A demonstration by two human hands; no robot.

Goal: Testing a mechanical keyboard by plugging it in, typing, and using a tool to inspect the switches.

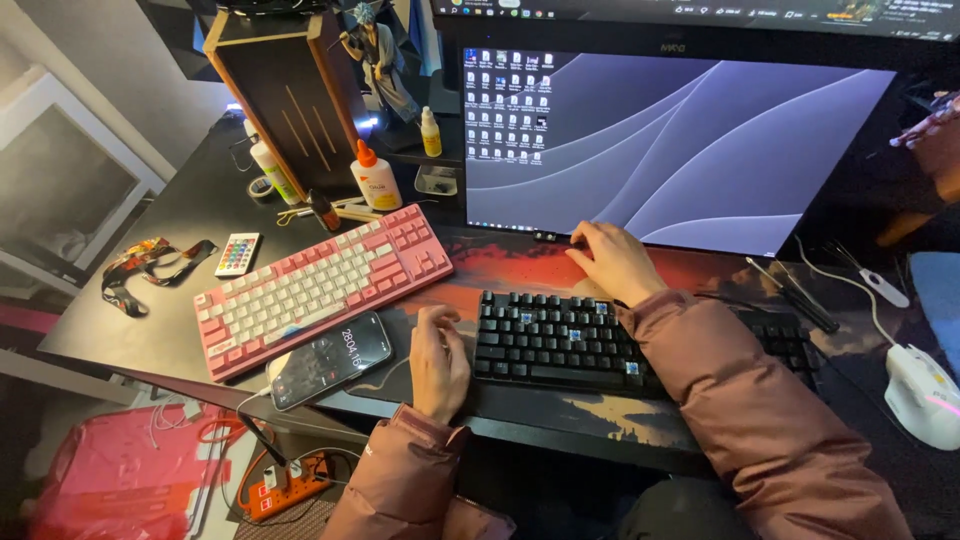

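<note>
A black keyboard (pixel 560 340) lies on a red and black desk mat (pixel 500 270) in front of a large monitor (pixel 680 140). My left hand (pixel 438 360) rests on the mat at the keyboard's left end, fingers curled, touching its edge. My right hand (pixel 612 260) reaches over the keyboard's far edge, fingers spread on the mat by a small dark thing under the monitor; I cannot tell what it is. Both arms wear a puffy reddish-brown jacket.
A pink and white keyboard (pixel 320 285) lies angled to the left, a phone (pixel 330 360) in front of it. Glue bottles (pixel 375 178), a small remote (pixel 238 254), a lanyard (pixel 140 268) and a wooden box (pixel 290 95) stand behind. A white mouse (pixel 922 395) sits right.
</note>
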